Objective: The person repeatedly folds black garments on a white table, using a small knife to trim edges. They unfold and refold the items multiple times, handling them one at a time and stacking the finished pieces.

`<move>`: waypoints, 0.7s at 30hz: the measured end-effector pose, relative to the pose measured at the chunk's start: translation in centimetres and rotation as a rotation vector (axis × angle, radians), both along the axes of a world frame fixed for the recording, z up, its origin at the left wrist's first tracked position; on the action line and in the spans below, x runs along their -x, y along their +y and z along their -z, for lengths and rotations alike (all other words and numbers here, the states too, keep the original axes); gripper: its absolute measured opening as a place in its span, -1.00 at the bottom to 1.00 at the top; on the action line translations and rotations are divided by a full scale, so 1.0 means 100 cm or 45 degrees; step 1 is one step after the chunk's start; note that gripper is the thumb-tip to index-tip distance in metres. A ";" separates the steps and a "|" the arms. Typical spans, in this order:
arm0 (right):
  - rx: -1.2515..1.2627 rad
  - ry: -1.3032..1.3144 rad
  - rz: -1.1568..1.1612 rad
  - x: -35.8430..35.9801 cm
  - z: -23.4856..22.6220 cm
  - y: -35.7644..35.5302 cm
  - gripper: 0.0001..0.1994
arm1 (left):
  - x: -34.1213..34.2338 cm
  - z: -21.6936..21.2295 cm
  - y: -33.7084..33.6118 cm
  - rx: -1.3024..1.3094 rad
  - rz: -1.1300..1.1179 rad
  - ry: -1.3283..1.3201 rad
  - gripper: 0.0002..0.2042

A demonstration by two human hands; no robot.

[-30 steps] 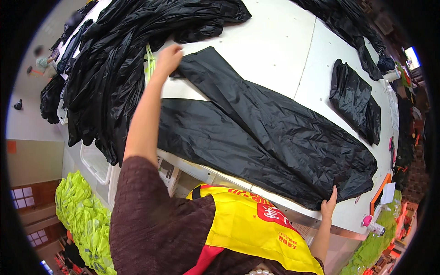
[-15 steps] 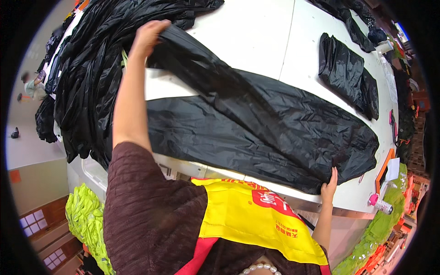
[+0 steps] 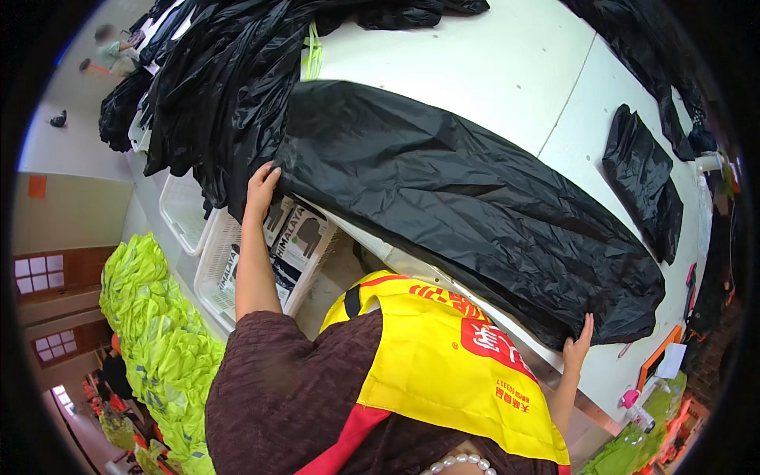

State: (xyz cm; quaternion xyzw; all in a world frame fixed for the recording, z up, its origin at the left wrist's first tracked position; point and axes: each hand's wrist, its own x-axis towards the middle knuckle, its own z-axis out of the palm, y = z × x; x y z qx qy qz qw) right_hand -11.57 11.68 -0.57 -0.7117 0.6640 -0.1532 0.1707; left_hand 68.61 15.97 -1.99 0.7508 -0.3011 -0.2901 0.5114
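A pair of thin, shiny black trousers (image 3: 443,182) lies lengthwise across the white table, its two legs laid one over the other. At the trousers' left end, my left hand (image 3: 263,188) is closed on the near corner of the fabric. My right hand (image 3: 579,344) rests against the near edge toward the right end, fingers stretched and thumb apart. Beyond my left hand, a large heap of black garments (image 3: 226,87) touches the trousers' left end.
Folded black garments (image 3: 645,182) lie at the table's right. Below its left edge stands a white basket (image 3: 207,265) with printed packages. A yellow-green garment pile (image 3: 158,340) is at left. A pink-capped bottle (image 3: 631,398) stands near the right corner. A person (image 3: 115,47) is far left.
My left hand has come down toward me, bringing the raised upper leg of the trousers flat over the lower one. My right hand stays at the near edge. The view has shifted.
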 end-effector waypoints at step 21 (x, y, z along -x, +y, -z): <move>0.083 0.368 0.403 0.022 0.009 0.032 -0.52 | 0.030 -0.014 0.017 -0.167 -0.017 0.023 -0.53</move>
